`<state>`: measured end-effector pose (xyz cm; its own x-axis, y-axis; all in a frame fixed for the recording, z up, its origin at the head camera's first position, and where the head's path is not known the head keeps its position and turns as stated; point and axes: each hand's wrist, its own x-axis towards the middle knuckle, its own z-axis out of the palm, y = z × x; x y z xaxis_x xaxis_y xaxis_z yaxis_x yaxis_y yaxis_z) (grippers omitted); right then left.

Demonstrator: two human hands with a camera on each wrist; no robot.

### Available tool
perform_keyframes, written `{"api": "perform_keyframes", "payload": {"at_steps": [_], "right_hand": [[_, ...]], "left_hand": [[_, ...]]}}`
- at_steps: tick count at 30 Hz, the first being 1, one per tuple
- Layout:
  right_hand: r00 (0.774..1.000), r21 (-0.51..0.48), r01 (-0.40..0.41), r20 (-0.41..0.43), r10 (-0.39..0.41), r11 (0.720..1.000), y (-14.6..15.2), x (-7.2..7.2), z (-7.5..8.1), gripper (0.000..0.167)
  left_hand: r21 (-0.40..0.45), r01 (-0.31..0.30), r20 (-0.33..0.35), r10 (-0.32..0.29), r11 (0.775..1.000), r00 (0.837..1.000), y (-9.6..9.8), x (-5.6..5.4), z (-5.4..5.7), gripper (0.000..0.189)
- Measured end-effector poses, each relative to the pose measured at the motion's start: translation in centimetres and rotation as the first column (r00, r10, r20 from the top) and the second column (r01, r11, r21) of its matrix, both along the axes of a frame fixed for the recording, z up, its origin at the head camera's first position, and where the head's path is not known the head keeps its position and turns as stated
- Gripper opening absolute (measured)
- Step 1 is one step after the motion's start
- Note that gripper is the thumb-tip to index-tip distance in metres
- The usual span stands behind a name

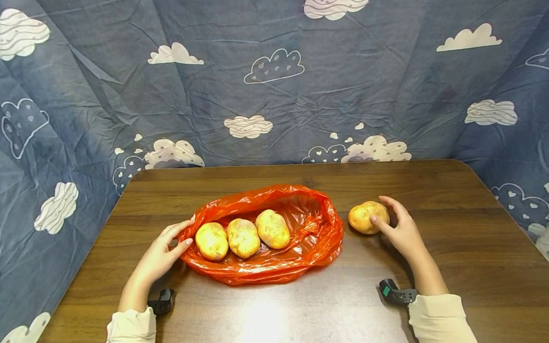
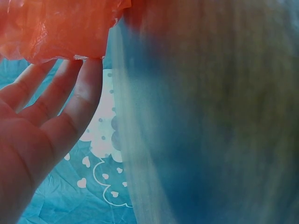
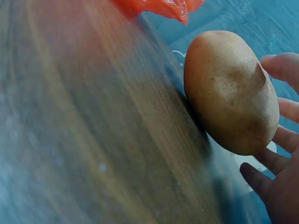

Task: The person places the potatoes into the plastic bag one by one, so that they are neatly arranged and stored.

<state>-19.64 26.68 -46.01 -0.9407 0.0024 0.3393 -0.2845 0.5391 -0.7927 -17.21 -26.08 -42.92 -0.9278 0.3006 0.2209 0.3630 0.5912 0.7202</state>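
Observation:
A red plastic bag lies on the table with its mouth spread wide. Inside it, three yellow-brown potatoes sit in a row: a left one, a middle one and a right one. My left hand touches the bag's left end; the left wrist view has its fingers nearly straight, their tips hidden behind the plastic. Right of the bag, my right hand holds another potato, thumb on its near side and fingers at its far right side.
The wooden table has rounded far corners. Behind it hangs a blue cloth printed with clouds. A black camera is strapped to the left wrist, another camera to the right wrist.

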Motion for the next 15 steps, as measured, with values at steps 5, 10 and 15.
{"api": "perform_keyframes", "payload": {"at_steps": [5,10,15], "right_hand": [[0.998,-0.008,-0.017,0.063,0.018,1.0,0.34,0.03,-0.41,0.057],[0.994,-0.015,-0.032,0.108,0.033,0.999,0.49,0.08,-0.53,0.058],[0.991,-0.087,-0.03,0.127,0.041,0.996,0.45,0.08,-0.51,0.056]], "left_hand": [[-0.002,-0.001,-0.003,0.001,1.0,1.0,0.01,-0.02,-0.03,0.043],[0.008,0.004,-0.001,-0.004,1.0,1.0,-0.02,-0.06,-0.07,0.043],[0.015,0.003,0.002,-0.003,1.0,1.0,0.0,-0.03,-0.02,0.043]]}}
